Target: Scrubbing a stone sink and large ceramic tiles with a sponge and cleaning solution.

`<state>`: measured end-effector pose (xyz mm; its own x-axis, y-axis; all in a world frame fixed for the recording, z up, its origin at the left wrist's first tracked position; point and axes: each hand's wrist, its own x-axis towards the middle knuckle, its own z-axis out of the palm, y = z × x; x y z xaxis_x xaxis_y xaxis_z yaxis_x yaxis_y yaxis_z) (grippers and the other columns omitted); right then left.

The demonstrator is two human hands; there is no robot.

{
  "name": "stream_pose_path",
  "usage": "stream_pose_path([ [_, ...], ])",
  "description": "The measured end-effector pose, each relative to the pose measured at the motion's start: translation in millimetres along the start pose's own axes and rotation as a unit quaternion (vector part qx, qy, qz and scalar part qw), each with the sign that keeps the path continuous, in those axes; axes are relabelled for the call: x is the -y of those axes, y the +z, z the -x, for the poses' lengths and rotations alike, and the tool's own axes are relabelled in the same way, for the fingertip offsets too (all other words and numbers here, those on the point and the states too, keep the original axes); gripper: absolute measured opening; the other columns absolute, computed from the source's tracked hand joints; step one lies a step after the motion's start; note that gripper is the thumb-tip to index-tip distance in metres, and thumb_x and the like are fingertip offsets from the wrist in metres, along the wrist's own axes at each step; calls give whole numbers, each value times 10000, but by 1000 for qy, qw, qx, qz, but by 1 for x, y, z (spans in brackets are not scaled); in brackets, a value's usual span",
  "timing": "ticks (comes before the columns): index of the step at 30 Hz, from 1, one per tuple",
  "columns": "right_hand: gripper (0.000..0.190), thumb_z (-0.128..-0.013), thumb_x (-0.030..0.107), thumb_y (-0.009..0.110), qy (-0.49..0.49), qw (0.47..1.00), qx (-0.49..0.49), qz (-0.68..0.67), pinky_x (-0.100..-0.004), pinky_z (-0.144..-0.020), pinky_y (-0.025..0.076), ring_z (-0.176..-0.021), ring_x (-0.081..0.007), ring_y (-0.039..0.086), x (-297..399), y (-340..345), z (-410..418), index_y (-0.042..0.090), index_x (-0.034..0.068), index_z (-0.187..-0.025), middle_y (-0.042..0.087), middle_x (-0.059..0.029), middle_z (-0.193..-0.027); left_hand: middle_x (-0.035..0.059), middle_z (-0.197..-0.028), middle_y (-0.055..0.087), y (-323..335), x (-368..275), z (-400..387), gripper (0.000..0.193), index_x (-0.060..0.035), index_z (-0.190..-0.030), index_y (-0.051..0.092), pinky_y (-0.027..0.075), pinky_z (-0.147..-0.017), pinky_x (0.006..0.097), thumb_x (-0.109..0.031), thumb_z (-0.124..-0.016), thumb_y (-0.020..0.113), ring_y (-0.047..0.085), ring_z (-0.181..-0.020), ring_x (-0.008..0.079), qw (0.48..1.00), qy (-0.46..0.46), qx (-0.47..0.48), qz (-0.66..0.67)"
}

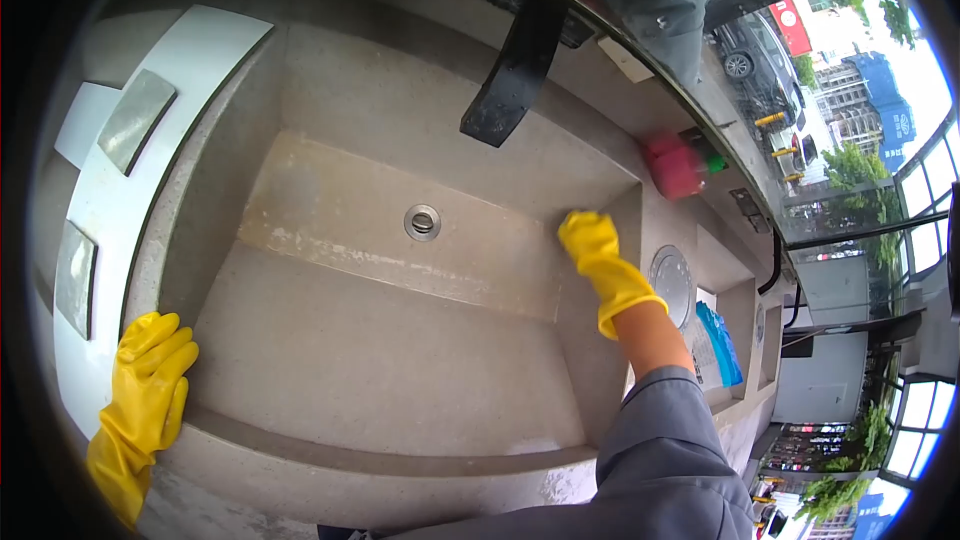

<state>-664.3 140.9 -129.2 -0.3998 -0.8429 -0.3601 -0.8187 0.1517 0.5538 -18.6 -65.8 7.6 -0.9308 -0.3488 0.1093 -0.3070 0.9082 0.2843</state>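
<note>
A wide grey-brown stone-like sink basin (405, 360) lies before me, with a round metal drain (422, 223) in its lower trough. My right hand (590, 240), in a yellow rubber glove, is curled into a fist low against the basin's right end. A dark patch shows at its knuckles; anything under the fingers is hidden. In a matching glove, my left hand (152, 379) rests on the front left corner of the rim, holding nothing. Above the back of the basin juts a black faucet spout (514, 75).
Left of the basin lies a white panel (202, 52) with two greyish rectangular plates (137, 122). On the right ledge are a blurred red container (673, 166), a round metal cover (671, 285) and a blue-and-white packet (718, 345). A mirror (757, 120) runs behind.
</note>
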Motion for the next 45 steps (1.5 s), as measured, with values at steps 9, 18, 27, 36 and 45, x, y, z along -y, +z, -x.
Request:
stream_pose_path([
  [9,226,-858,166,610,7,992,119,-50,-456,-868,551,-1045,-309,694,17,-63,24,752,186,-1033,716,-44,-1150,208,-1162,654,6,4,-1,318,11,-1102,663,387,-1074,560,-114,-831,553,579,-1135,424,1000,13,-14,12],
  [18,169,-793,171,658,43,986,-154,43,-430,-768,562,-902,-311,715,-50,-71,15,758,97,-907,738,-105,-949,207,-1157,655,10,5,3,312,10,-1089,667,388,-1072,560,-112,-826,552,580,-1136,420,1000,9,-19,-10],
  [27,134,-849,167,621,45,991,-128,7,-438,-657,563,-829,-315,716,-43,-66,16,714,112,-929,711,-144,-945,212,-1168,650,11,8,4,307,14,-1087,664,378,-1080,563,-118,-841,536,572,-1148,427,1000,6,-13,-22],
  [36,195,-920,347,621,324,914,-176,-170,-446,-740,558,-906,-279,693,70,14,6,697,175,-975,692,-57,-1017,202,-1196,641,16,9,10,322,5,-1115,661,351,-1105,569,-132,-867,508,556,-1186,421,999,-2,11,-32],
  [45,294,-944,339,627,370,750,-268,-478,-502,-834,530,-1002,-432,641,168,-58,-51,669,76,-1071,663,-211,-1141,199,-1215,630,6,3,6,322,-7,-1115,664,341,-1115,577,-152,-879,501,538,-1215,423,998,-11,41,-41],
])
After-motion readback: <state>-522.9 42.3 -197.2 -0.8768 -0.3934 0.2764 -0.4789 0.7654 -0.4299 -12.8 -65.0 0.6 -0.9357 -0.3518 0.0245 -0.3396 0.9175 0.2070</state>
